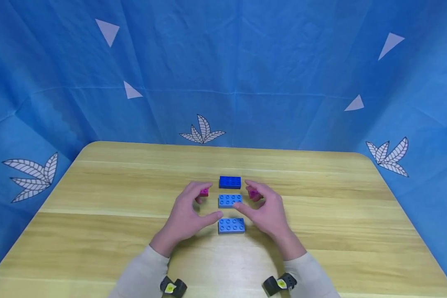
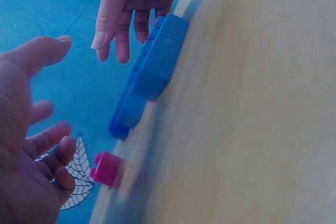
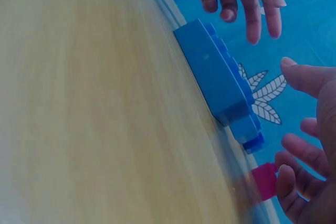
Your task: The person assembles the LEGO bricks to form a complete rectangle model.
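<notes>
Three blue toy building bricks lie in a column on the wooden table: a dark blue brick (image 1: 229, 182) farthest back, a lighter blue brick (image 1: 226, 201) in the middle and another lighter blue brick (image 1: 231, 226) nearest me. On the left of the column is my left hand (image 1: 186, 215), fingers loosely bent, holding nothing. By its fingers a small pink brick (image 2: 107, 169) rests on the table. My right hand (image 1: 267, 211) mirrors it on the other side, also holding nothing. Close to its fingers stands a second small pink brick (image 3: 264, 180), partly hidden; contact with the fingers cannot be told.
The wooden table (image 1: 339, 207) has rounded far corners. Behind and beside it hangs a blue cloth (image 1: 283, 74) printed with white leaves and triangles. Both wrists wear black straps with small devices.
</notes>
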Demonstrator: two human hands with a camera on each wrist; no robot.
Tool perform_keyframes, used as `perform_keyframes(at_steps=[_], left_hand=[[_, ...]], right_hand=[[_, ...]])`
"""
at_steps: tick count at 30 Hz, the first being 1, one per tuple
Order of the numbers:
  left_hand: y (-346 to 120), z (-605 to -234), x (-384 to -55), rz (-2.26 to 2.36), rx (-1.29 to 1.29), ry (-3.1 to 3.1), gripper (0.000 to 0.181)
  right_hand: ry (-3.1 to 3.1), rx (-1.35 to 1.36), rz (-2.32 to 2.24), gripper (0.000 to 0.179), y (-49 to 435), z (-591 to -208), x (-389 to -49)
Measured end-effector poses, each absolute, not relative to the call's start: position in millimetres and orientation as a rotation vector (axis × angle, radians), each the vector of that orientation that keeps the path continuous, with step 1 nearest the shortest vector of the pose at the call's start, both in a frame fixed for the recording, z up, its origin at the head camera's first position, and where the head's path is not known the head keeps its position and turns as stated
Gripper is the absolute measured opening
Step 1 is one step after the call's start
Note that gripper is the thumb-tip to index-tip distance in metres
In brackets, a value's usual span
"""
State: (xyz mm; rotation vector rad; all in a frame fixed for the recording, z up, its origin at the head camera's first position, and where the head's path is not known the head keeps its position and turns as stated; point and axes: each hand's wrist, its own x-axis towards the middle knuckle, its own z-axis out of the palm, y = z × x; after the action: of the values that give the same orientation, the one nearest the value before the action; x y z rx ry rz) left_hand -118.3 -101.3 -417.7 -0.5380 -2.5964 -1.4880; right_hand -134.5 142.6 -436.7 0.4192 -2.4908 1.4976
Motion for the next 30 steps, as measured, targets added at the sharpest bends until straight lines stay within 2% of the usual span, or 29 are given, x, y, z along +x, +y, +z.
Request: perform_keyframes(at_steps=[12, 30], left_hand=[[-95, -427, -116, -1.526, -0.525, -2.749, 0.055], [-84, -432, -115, -1.451, -0.727, -2.878, 0.047]], right_hand=[[-2.575, 0.415, 1.466, 0.054, 140, -444, -136], [-2.703, 0.34, 1.358, 0.05, 135, -442, -137]])
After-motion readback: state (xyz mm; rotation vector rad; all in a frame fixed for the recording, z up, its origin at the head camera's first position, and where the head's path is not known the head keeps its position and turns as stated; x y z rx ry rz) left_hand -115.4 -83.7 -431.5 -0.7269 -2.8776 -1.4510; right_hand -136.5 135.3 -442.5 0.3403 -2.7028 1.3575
